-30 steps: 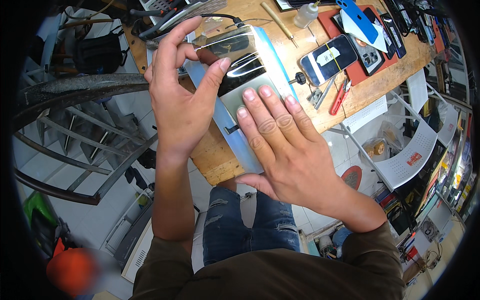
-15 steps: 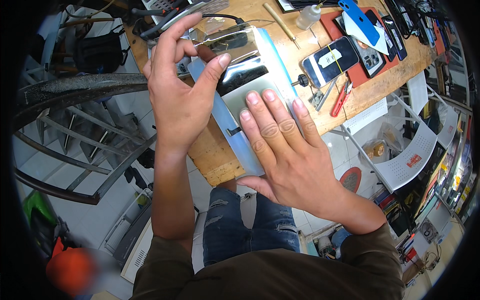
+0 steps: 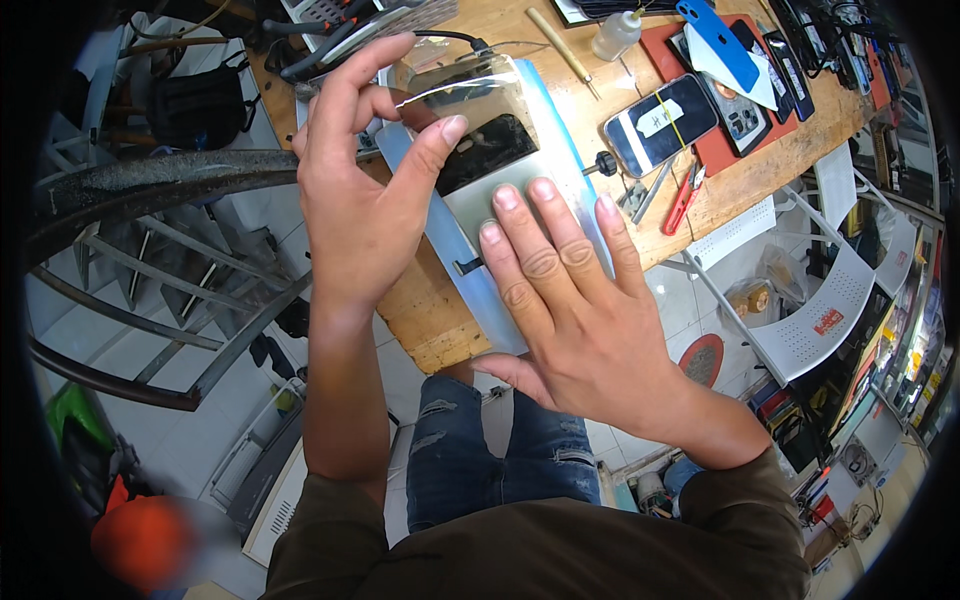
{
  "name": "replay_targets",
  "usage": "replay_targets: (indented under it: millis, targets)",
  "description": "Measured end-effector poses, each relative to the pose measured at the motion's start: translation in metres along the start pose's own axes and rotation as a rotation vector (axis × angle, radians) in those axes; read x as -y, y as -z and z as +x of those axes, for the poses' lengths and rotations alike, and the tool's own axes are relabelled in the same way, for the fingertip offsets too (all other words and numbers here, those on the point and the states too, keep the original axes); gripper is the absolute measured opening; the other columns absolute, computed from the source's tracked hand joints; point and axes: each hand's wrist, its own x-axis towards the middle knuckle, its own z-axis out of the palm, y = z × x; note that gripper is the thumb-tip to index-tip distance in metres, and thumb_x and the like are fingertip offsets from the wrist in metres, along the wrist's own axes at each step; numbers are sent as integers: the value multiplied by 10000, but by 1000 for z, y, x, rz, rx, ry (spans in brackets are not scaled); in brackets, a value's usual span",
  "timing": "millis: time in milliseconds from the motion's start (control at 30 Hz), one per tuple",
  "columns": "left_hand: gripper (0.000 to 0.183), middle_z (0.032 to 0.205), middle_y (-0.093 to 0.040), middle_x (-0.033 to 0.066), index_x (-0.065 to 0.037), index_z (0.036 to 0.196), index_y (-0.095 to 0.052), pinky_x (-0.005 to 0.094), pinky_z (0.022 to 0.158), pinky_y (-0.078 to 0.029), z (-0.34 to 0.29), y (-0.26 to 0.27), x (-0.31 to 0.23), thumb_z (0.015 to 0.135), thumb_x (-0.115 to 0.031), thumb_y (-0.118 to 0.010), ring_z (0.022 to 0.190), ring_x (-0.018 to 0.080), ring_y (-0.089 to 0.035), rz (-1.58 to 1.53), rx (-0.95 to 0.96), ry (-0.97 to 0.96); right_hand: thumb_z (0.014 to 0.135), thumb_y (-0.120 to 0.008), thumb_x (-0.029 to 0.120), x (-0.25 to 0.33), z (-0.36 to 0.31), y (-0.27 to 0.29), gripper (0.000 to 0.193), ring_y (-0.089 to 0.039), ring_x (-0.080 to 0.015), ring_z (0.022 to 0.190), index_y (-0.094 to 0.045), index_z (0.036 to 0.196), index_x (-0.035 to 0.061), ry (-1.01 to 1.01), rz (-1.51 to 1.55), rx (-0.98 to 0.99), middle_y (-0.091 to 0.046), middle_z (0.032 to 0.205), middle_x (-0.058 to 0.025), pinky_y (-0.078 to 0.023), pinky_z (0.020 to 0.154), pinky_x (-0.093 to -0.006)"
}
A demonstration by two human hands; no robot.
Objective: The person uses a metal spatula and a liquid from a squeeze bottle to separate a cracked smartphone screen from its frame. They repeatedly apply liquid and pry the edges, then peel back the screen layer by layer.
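My right hand [image 3: 590, 310] lies flat, fingers spread, on a pale flat sheet [image 3: 478, 205] over a light-blue tray-like base [image 3: 470, 290] at the table's near corner. Above my fingertips, a dark glossy phone-sized panel [image 3: 490, 155] shows. A clear film [image 3: 465, 88] curves up over the far end of the panel, catching bright reflections. My left hand [image 3: 370, 180] grips the film's left edge, thumb over it and fingers bent at its side. The thumb covers the panel's left corner. What lies under my right palm is hidden.
To the right on the wooden table [image 3: 640, 245] are a labelled phone [image 3: 662, 122], a red cutter [image 3: 685, 200], a blue phone back [image 3: 720, 45] and a small bottle [image 3: 616, 36]. A wooden-handled pick [image 3: 560, 45] lies beyond. A curved metal railing [image 3: 170, 180] runs along the left.
The clear film has shifted slightly and its reflections have moved, so the dark panel shows less glare. My left hand has moved slightly right; my right hand stays nearly in place.
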Motion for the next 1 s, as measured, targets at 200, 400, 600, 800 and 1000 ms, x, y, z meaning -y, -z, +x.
replay_targets:
  millis: [200,400,600,800,1000]
  targets:
    - [637,1017,-802,11,-98,1508,-644,378,1167,-359,-10,-1,-10,914,-97,-876,1120,130,-642,-271,-12,139,1052,-666,519,-32,-7,11,676,-613,-415,1419,-642,1494,7,-22,-83,-340,-667,1512,-199,-354,1251,-555]
    - [681,1151,-853,71,-65,1626,-521,387,1210,-306,-16,0,-11,1010,-130,-803,1245,167,-613,-120,41,-1,891,-864,293,-175,67,-19,600,-707,-409,1145,-693,1383,-3,-501,119,-624,-745,1275,-216,-540,1030,-478]
    - [678,1140,-822,125,8,1686,-406,348,1156,-442,-21,0,-11,1093,-126,-707,1201,144,-669,-138,94,-40,947,-826,213,-203,97,-58,542,-726,-283,1038,-625,1397,-14,-320,247,-754,-748,1156,-180,-582,906,-400]
    - [656,1169,-815,149,15,1681,-412,321,1105,-484,-20,2,-9,1097,-100,-688,1163,148,-703,-31,93,-123,911,-928,292,-110,20,23,617,-697,-126,919,-656,1371,-15,-278,731,-487,-770,1068,-83,-519,788,-284]
    - [617,1209,-806,170,27,1671,-420,308,1087,-504,-21,-2,-13,1109,-65,-657,1187,155,-712,-201,80,-51,849,-929,225,-61,-25,64,532,-694,-142,729,-759,1250,-79,-144,856,-98,-783,949,-129,-519,648,-279]
